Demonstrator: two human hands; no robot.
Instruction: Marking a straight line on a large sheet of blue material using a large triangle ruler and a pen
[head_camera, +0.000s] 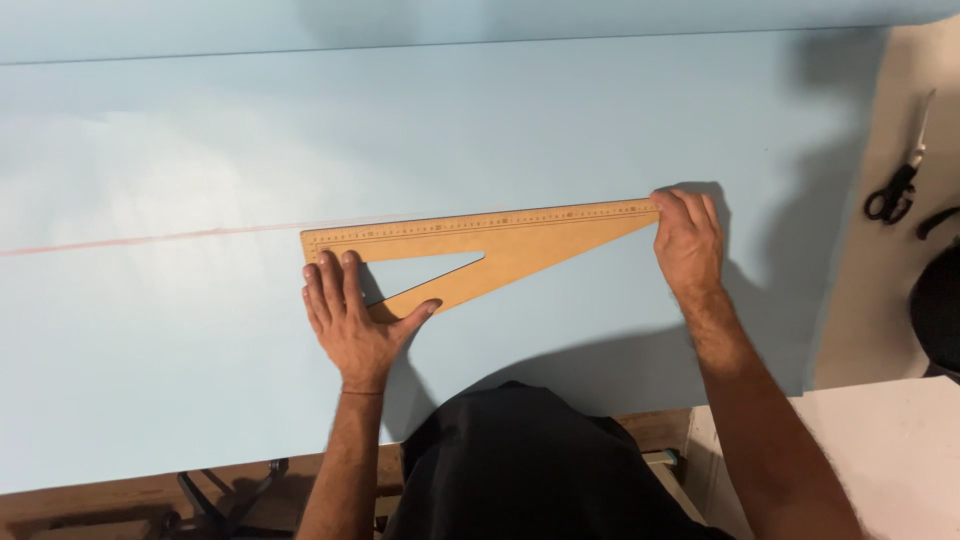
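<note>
I see my left hand (352, 318) pressing flat, fingers spread, on the short end of the wooden triangle ruler (500, 245). My right hand (688, 240) pinches its far tip. It looks stiff, light and probably slippery on the pale blue sheet (200, 380).

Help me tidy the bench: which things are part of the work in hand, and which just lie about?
In use: wooden triangle ruler, pressed flat by left hand and right hand; light blue sheet; faint reddish line.
Lying about: black-handled scissors; dark object at the right edge.
</note>
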